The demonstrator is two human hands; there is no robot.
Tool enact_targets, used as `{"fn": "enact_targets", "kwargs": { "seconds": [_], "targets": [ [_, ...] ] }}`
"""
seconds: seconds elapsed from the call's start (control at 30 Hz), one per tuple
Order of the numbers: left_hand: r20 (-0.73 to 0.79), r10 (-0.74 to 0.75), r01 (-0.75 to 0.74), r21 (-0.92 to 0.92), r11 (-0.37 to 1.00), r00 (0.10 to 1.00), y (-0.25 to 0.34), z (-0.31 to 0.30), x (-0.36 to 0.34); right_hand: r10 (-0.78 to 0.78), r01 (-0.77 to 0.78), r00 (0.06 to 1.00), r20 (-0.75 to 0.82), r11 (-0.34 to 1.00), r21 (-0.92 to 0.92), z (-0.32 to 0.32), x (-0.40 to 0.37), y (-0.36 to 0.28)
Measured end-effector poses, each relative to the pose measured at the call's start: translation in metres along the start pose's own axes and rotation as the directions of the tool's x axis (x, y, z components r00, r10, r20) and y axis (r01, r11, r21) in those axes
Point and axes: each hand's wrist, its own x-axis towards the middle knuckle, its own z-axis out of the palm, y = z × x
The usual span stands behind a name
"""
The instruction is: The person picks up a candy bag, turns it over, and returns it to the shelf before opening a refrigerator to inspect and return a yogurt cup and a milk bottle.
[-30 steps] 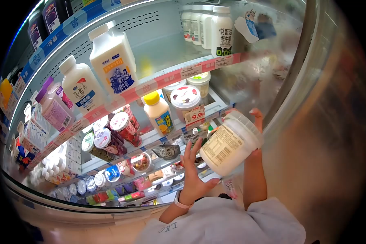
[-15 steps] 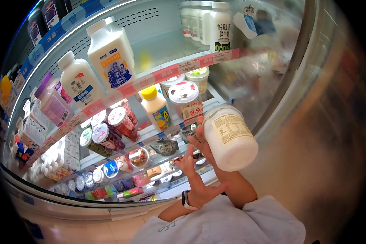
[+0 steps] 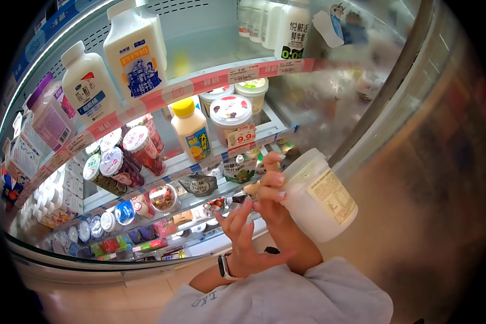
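A white plastic tub (image 3: 316,202) with a cream printed label is tilted in front of me, its rim toward the upper left. My right hand (image 3: 272,189) grips it from the left side, with bent fingers near the rim; part of that grip is hidden. Just left of it, my left hand (image 3: 245,243) holds nothing, its fingers apart, and a watch (image 3: 225,267) circles its wrist. Beyond the hands, a lidded tub (image 3: 230,113) and a yellow-capped juice bottle (image 3: 191,129) stand on the fridge shelf.
Milk bottles (image 3: 132,54) line the upper shelf behind a pink price strip (image 3: 200,83). Fruit cups (image 3: 143,148) and pouches (image 3: 198,185) sit lower down. A glass door edge (image 3: 383,92) rises at the right, with tiled floor below.
The tub has turned and moved slightly right and down, showing more of its side. My right fingers now show more along it. The shelves have shifted left and up in view.
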Motion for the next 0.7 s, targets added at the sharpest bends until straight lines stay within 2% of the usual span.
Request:
{"fn": "enact_targets", "kwargs": {
  "seconds": [0.13,0.23,0.3,0.33,0.43,0.5,0.53,0.63,0.67,0.7],
  "targets": [
    [0.069,-0.048,0.058,-0.151,0.987,0.996,-0.004,-0.003,0.008,0.029,-0.056,0.992,-0.119,0.972,-0.229,0.009,0.004,-0.002],
    [0.035,-0.111,0.115,-0.433,0.894,0.993,-0.023,-0.002,0.013,0.001,-0.133,0.932,-0.363,0.932,-0.338,0.011,-0.001,-0.007],
    [0.135,-0.128,0.180,-0.518,0.836,0.983,-0.030,-0.010,0.018,-0.161,-0.163,0.835,-0.526,0.841,-0.516,0.033,0.008,-0.001],
    [0.202,-0.139,0.230,-0.548,0.804,0.969,-0.034,-0.014,0.018,-0.246,-0.197,0.773,-0.585,0.783,-0.590,0.042,0.012,0.000],
    [0.327,-0.233,0.399,-0.665,0.631,0.916,-0.043,-0.019,0.016,-0.311,-0.320,0.848,-0.429,0.346,-0.882,0.042,0.013,-0.014],
    [0.385,-0.259,0.464,-0.722,0.513,0.886,-0.046,-0.022,0.015,-0.267,-0.459,0.823,-0.501,0.205,-0.864,0.054,0.012,-0.014],
    [0.409,-0.196,0.448,-0.726,0.521,0.891,-0.054,-0.026,0.013,-0.257,-0.521,0.804,-0.535,0.126,-0.844,0.056,0.013,-0.016],
    [0.335,-0.053,0.241,-0.550,0.800,0.941,-0.060,-0.035,0.022,-0.220,-0.710,0.699,-0.680,-0.101,-0.697,0.070,0.031,-0.010],
    [0.367,-0.004,0.228,-0.569,0.790,0.930,-0.062,-0.036,0.020,-0.211,-0.758,0.652,-0.728,-0.159,-0.633,0.073,0.036,-0.009],
    [0.387,-0.020,0.249,-0.553,0.795,0.922,-0.063,-0.036,0.015,-0.206,-0.797,0.602,-0.772,-0.222,-0.562,0.076,0.040,-0.007]
  ]
}}
